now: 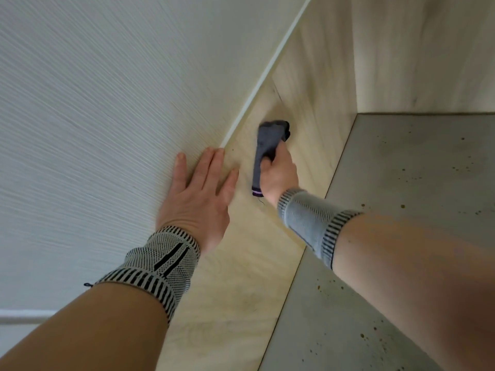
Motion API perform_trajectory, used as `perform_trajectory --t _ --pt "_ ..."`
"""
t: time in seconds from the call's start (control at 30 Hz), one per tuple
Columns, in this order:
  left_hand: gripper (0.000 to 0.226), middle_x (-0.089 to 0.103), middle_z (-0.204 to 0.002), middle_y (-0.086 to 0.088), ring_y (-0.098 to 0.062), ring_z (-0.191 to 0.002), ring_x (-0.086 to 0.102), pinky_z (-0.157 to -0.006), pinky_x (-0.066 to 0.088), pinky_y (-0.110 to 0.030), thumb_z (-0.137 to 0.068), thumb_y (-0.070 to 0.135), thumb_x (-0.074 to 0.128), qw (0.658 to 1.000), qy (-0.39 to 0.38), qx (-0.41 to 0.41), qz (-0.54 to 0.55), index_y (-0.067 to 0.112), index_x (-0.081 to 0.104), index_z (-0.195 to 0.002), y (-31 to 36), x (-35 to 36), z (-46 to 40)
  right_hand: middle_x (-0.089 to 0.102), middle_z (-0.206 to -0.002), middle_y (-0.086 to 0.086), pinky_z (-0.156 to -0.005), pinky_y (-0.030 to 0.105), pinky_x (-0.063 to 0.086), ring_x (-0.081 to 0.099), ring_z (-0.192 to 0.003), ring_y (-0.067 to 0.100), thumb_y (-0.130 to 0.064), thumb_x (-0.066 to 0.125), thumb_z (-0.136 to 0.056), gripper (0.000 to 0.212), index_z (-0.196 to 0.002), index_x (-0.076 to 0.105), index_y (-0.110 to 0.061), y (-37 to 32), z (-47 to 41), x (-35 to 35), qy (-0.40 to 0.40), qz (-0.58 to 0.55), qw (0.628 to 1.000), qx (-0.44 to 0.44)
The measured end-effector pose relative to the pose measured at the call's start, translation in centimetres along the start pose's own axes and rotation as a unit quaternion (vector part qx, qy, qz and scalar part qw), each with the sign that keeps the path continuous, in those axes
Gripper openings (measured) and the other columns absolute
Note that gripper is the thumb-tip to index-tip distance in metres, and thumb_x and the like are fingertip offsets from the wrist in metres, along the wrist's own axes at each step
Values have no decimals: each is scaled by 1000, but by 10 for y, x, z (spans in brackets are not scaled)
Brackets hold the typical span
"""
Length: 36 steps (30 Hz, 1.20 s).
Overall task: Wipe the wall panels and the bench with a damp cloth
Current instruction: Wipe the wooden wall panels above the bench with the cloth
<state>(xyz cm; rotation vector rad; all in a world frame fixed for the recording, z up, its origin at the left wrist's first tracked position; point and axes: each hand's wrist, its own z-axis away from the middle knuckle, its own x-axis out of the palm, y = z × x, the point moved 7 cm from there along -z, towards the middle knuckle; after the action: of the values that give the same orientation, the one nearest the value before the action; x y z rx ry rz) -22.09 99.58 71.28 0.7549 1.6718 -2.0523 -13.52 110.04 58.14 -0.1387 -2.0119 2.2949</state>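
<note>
My right hand (280,175) grips a dark blue-grey cloth (267,145) with a purple-striped end and presses it against the pale wooden wall panel (313,103). My left hand (199,194) lies flat, fingers spread, across the seam between the white textured wall (107,103) and the wooden panel, just left of the cloth. Both wrists wear knitted grey-and-black bands. The grey bench surface (401,183), speckled with small dark spots, meets the panel at its lower edge on the right.
A second wooden panel (428,49) forms the back wall and meets the side panel in a corner. A thin white trim strip (270,65) runs along the top edge of the side panel. A white ledge (24,315) shows at the lower left.
</note>
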Motion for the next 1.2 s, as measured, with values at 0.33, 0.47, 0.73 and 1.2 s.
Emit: perform_trajectory --t 0.33,0.47,0.73,1.2 --pt "69 -39 -153 -15 -29 -139 -36 -90 -44 -55 -100 44 17 1000 -2 -1 -12 23 -33 -142 1 1 -2 44 -142 5 -94 49 49 46 -118 36 -23 30 -89 56 -145 33 -18 45 16 5 22 -1 994 110" --pt "71 -28 -158 -16 -30 -141 -30 -93 -43 -56 -98 48 20 1000 24 -3 -14 22 -20 -150 0 1 -1 44 -142 5 -91 50 52 48 -117 36 -27 27 -90 54 -143 33 -22 49 35 11 -8 -2 992 124" --pt "67 -46 -150 -11 -29 -143 -34 -88 -46 -54 -100 44 15 1000 -14 -6 -20 22 -36 -138 1 2 -1 33 -150 -2 -97 30 41 39 -120 22 -17 39 -100 46 -146 35 -19 36 100 23 -59 5 998 -5" --pt "67 -36 -156 -13 -28 -145 -32 -95 -37 -55 -100 32 16 1000 -7 1 -24 19 -27 -150 2 -1 1 40 -149 2 -106 43 43 46 -127 28 -22 36 -99 47 -146 35 -20 72 116 38 -47 2 991 123"
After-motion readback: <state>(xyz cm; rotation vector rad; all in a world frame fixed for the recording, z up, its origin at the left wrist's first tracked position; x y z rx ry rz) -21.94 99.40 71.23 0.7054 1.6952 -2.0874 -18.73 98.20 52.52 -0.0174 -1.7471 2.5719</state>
